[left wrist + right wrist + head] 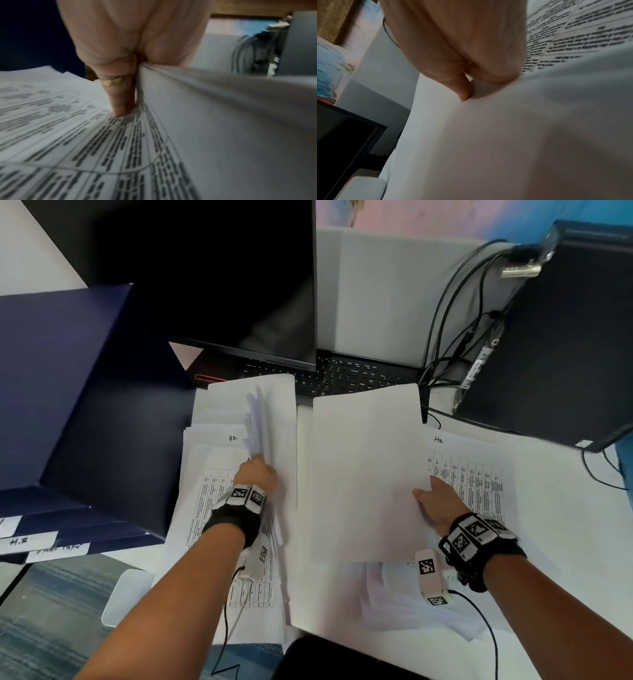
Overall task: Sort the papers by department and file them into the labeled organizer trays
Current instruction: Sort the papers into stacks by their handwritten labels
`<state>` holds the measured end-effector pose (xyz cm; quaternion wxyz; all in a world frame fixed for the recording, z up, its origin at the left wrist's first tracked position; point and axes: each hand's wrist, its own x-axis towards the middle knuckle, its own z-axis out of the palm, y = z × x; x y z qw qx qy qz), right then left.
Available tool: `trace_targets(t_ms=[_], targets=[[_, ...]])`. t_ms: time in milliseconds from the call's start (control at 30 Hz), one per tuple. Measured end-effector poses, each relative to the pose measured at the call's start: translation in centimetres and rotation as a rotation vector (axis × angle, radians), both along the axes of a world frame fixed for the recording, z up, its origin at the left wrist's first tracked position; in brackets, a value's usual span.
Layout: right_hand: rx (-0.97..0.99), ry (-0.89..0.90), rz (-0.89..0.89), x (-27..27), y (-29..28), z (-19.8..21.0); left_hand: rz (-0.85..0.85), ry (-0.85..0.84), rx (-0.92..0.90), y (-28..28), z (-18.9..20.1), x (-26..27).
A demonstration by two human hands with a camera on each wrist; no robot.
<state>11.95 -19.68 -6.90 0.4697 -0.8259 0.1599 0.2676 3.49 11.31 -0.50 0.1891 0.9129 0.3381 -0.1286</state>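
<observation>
My left hand [258,470] grips a raised sheaf of white papers [270,419] by its edge, above a printed table sheet marked "HR" [219,474]. In the left wrist view my fingers [120,97], one with a gold ring, pinch the lifted sheets [223,121] over the printed page [68,135]. My right hand [433,498] pinches a blank-side-up sheet [363,474] at its right edge, held above the desk. Under it lies another "HR" table sheet [479,481]. The right wrist view shows my thumb [464,89] on that sheet [488,135]. Dark blue organizer trays [85,422] with handwritten labels [27,542] stand at left.
An open black laptop [239,302] sits behind the papers, its keyboard [349,374] partly covered. A black computer tower [555,337] with cables [455,320] stands at right. More loose sheets [411,604] lie near the desk's front edge. A white desk [565,542] carries everything.
</observation>
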Motion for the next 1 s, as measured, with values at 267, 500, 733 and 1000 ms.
trace_targets(t_ms=[267,500,733,1000], targets=[[0.039,0.023,-0.018,0.5,2.2,1.2,0.056,-0.198,-0.179,3.3,1.8,-2.7],[-0.064,-0.016,0.165,1.1,9.1,2.3,0.082,-0.258,-0.291,6.2,4.4,-4.6],[-0.049,-0.011,0.236,0.0,16.3,3.6,0.116,-0.471,-0.439,8.5,5.9,-6.8],[-0.034,-0.097,0.216,-0.9,22.1,3.6,0.034,-0.454,-0.369,9.2,5.5,-7.1]])
